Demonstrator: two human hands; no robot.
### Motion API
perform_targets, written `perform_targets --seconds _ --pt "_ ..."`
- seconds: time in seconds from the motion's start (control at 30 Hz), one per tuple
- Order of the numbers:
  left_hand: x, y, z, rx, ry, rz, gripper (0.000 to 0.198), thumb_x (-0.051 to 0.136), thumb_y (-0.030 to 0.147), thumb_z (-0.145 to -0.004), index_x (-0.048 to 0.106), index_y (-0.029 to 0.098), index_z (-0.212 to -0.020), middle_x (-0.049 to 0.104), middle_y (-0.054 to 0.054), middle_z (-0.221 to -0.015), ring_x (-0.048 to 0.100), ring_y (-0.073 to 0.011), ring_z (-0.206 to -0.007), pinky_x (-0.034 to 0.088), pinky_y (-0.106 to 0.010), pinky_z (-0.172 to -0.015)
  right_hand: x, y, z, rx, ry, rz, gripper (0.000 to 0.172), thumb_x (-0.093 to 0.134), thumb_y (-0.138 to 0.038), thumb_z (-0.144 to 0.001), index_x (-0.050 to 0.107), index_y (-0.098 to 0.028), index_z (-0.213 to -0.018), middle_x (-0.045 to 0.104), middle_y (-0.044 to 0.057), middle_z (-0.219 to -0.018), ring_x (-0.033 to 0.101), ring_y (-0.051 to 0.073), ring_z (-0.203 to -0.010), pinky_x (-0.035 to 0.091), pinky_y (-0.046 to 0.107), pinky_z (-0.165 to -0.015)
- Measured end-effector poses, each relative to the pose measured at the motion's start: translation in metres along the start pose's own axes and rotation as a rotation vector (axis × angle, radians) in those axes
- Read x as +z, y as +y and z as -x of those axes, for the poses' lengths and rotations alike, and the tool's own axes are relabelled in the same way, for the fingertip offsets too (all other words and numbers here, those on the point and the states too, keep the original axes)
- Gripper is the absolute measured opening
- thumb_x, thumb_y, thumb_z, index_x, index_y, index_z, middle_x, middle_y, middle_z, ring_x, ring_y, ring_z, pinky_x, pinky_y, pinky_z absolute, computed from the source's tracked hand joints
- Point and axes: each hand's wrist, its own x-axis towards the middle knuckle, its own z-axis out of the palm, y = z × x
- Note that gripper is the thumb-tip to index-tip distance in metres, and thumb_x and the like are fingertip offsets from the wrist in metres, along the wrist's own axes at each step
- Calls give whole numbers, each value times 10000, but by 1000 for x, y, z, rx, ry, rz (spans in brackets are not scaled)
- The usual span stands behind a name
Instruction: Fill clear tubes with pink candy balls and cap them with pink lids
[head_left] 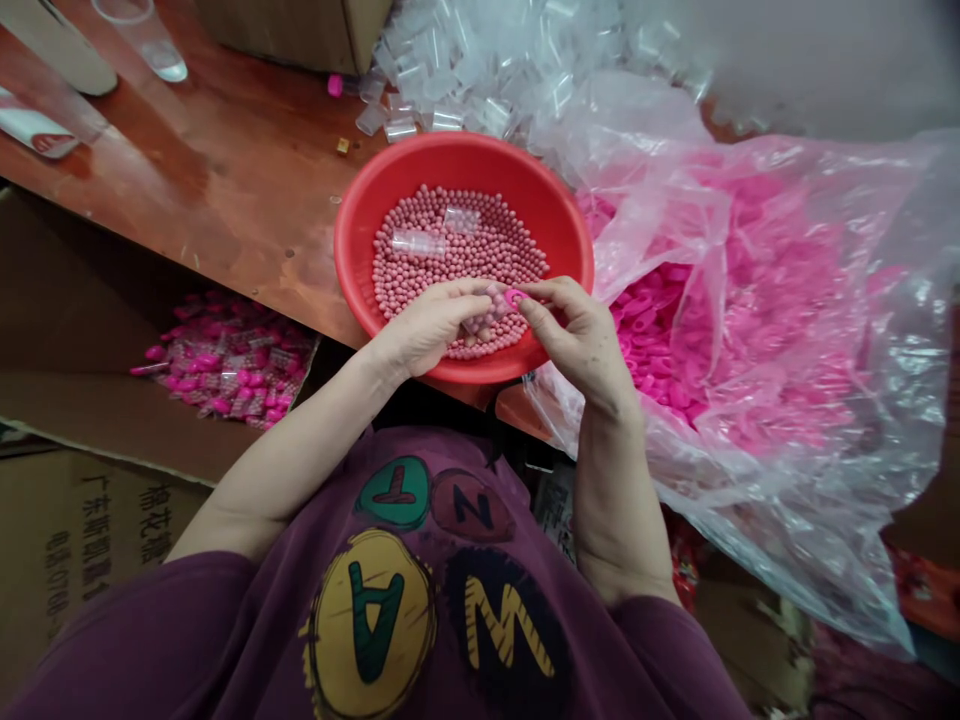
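Note:
Over the near side of a red bowl [577,240] my left hand [435,318] is closed around a small clear tube [487,315] holding pink beads. My right hand [576,335] pinches a bright pink cap [515,297] at the tube's right end; whether the cap is fully seated I cannot tell. Pink beads [401,283] cover the bowl's bottom, and two clear tubes [420,243] lie on them. To the right of my right hand, many pink caps [660,340] fill a clear plastic bag [750,180].
Clear empty tubes [442,70] are heaped behind the bowl on the brown table [247,180]. At the lower left, a cardboard box [75,400] contains many pink-capped bead tubes [225,365]. A plastic cup [150,45] and another cardboard box [292,35] stand at the back.

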Motion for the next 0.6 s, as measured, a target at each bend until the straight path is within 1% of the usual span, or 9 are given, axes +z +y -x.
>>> perform_targets --seconds 0.1,0.17,0.23,0.3,0.37,0.4,0.5,0.6 --pt "2 0 0 -28 39 -43 105 679 102 -941 737 144 -864 682 -18 -821 531 -77 -641 426 -218 -610 -1 1 3 -44 -77 92 370 713 -579 -1068 826 -278 -1251 776 75 -1142 724 241 -1047 620 459 -1024" --pt "2 0 0 -50 50 -38 105 679 91 -932 732 146 -861 675 -14 -802 523 -75 -622 431 -219 -607 -1 2 5 -48 -107 122 379 703 -563 -1072 813 -282 -1301 772 82 -1166 727 256 -1081 624 479 -1049" --pt "2 0 -1 -49 58 -20 94 685 96 -928 734 145 -866 683 -16 -800 536 -78 -626 448 -220 -617 1 5 5 -40 -68 115 384 707 -572 -1066 809 -291 -1308 772 85 -1184 731 265 -1104 627 494 -1070" --pt "2 0 -1 -56 68 -6 60 708 122 -932 737 146 -884 711 -25 -830 556 -80 -631 440 -221 -603 5 9 4 -11 16 32 419 743 -612 -1034 795 -312 -1320 785 77 -1244 740 267 -1148 623 496 -1112" --pt "3 1 0 -87 77 -14 27 741 153 -931 740 150 -905 729 -31 -851 560 -80 -612 405 -224 -568 8 11 4 41 72 -84 469 790 -667 -983 784 -327 -1306 806 56 -1276 753 261 -1174 624 484 -1132" --pt "3 1 0 -103 83 -25 32 758 168 -931 742 152 -908 728 -29 -844 554 -79 -597 392 -225 -555 10 12 4 69 72 -130 481 809 -686 -961 788 -327 -1280 820 47 -1268 761 259 -1170 629 478 -1129" --pt "4 2 2 -124 107 -67 87 786 214 -935 748 159 -880 694 -16 -778 520 -73 -544 366 -224 -521 12 8 5 117 17 -165 461 832 -688 -940 820 -311 -1206 851 42 -1210 779 259 -1136 640 472 -1099" --pt "5 3 2 -119 116 -110 137 774 243 -940 750 157 -835 673 -12 -731 483 -65 -495 296 -220 -465 9 1 5 97 -30 -123 412 802 -645 -978 846 -306 -1209 856 50 -1216 778 268 -1147 631 477 -1104"
